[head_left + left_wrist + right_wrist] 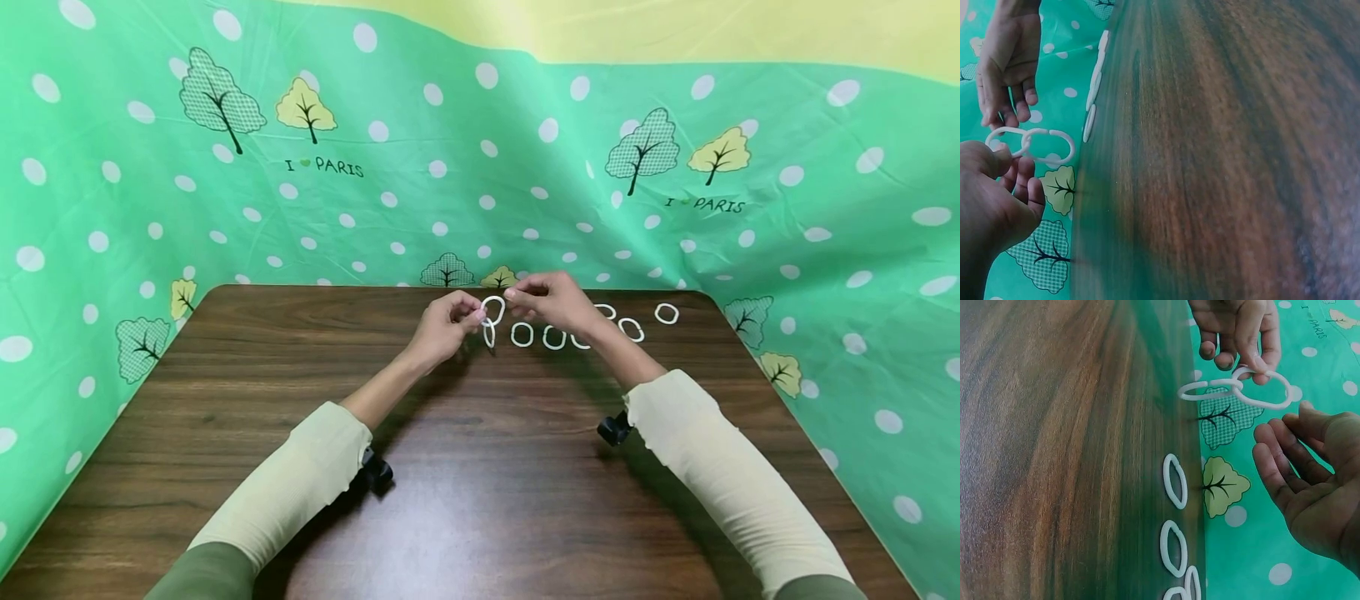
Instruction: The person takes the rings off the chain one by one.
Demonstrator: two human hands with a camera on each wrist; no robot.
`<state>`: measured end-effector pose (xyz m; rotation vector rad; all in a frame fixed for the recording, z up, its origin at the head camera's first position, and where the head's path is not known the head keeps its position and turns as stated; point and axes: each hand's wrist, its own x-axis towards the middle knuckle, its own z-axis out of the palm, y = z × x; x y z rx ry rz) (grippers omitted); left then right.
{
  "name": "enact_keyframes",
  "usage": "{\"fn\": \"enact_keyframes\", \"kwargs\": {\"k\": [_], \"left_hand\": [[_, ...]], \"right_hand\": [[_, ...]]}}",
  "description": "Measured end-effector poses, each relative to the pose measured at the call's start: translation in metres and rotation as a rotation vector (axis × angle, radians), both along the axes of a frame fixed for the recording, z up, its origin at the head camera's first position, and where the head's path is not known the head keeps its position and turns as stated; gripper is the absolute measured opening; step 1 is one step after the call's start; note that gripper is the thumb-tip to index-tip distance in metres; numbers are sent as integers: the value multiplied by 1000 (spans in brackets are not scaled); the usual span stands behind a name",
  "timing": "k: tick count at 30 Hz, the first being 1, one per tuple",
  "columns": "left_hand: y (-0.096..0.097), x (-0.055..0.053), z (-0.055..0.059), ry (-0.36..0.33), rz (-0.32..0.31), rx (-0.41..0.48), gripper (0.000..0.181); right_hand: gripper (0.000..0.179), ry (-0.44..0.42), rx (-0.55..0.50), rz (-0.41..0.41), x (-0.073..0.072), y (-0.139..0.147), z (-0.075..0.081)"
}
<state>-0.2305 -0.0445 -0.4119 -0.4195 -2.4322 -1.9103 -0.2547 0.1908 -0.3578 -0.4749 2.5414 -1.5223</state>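
Note:
Two white plastic links, each with a small split, are joined together above the table's far edge. My left hand (442, 329) pinches one link (1259, 405) between thumb and fingers, and the second link (1074, 149) dangles from it. Beside the held link is my right hand (555, 302), its fingers loosely bent. A small gap between those fingers and the link shows in the right wrist view, and nothing is held there. Several loose white links (513, 334) lie on the table just right of the hands, some partly hidden by the right forearm.
The dark wood table (465, 467) ends at a green dotted cloth (420, 192) hanging behind it. One link (656, 313) lies apart at the far right. A black wrist device (378, 473) sits under the left sleeve, another (615, 429) under the right.

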Motion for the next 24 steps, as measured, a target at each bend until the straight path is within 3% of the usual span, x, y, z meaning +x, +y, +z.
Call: {"fn": "enact_keyframes", "kwargs": {"k": [9,24], "left_hand": [[-2,0,0,-8,7,-3,11],[-1,0,-1,-21,11,12,13]], "right_hand": [[26,-18,0,52,6,-3,0],[22,79,24,75,5,-8,-4]]}}
